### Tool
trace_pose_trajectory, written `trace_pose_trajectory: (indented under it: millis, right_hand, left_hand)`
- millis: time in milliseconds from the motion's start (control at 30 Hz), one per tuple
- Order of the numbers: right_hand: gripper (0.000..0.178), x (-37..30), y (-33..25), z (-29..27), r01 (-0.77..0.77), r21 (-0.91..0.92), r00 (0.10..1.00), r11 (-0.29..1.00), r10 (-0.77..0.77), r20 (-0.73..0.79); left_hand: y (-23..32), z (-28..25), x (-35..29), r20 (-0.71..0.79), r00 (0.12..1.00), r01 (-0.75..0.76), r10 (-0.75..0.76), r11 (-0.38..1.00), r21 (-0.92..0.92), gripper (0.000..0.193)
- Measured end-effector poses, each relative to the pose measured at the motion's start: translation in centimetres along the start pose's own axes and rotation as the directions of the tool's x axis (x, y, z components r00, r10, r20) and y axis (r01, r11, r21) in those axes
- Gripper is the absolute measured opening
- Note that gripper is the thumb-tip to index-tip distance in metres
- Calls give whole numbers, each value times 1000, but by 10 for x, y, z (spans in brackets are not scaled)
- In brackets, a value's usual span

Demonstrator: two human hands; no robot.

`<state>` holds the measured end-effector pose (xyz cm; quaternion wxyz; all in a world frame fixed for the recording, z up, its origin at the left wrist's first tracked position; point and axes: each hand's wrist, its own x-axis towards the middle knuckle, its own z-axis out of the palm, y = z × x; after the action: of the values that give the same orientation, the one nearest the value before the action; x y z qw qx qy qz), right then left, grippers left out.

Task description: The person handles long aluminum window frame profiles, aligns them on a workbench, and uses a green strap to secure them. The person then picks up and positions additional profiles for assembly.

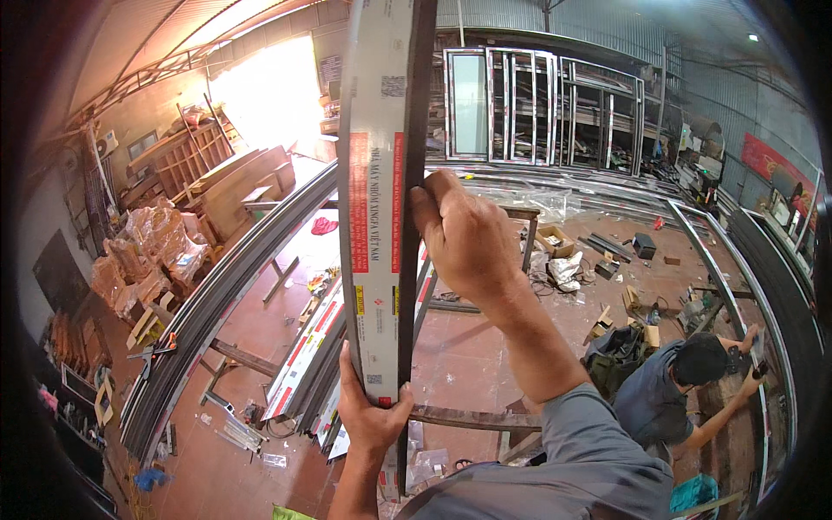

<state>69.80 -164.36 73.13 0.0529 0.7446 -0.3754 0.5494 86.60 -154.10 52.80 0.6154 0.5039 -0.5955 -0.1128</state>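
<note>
A long aluminium profile [376, 104] stands close in front of me, running from the top edge down past my hands. White protective film with red and yellow printed labels covers its face, and its right side is dark. My left hand [373, 416] grips the lower part, fingers along the left edge and thumb at the right. Higher up, my right hand [464, 238] is closed against the dark right side, its fingertips partly hidden behind the profile. Behind it, more film-covered profiles [303, 360] lie on a low support beside a wooden bar [472, 419].
Long dark profiles [260, 238] lie in a bundle to the left, with an orange-handled tool [152, 354] by them. A co-worker [663, 394] bends over a frame at right. Window frames [520, 108] stand at the back. Boxes, tools and scraps litter the tiled floor [468, 355].
</note>
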Motion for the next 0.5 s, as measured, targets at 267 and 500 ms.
trace_pose_trajectory:
  millis: [267, 500]
  right_hand:
    - [14, 1, 6, -14, 213, -229, 947, 950, -258, -192]
    - [13, 24, 31, -39, 221, -276, 872, 935, -316, -374]
  left_hand:
    - [25, 3, 6, 9, 998, -66, 66, 998, 10, 107]
    - [76, 12, 10, 59, 995, -88, 85, 995, 49, 103]
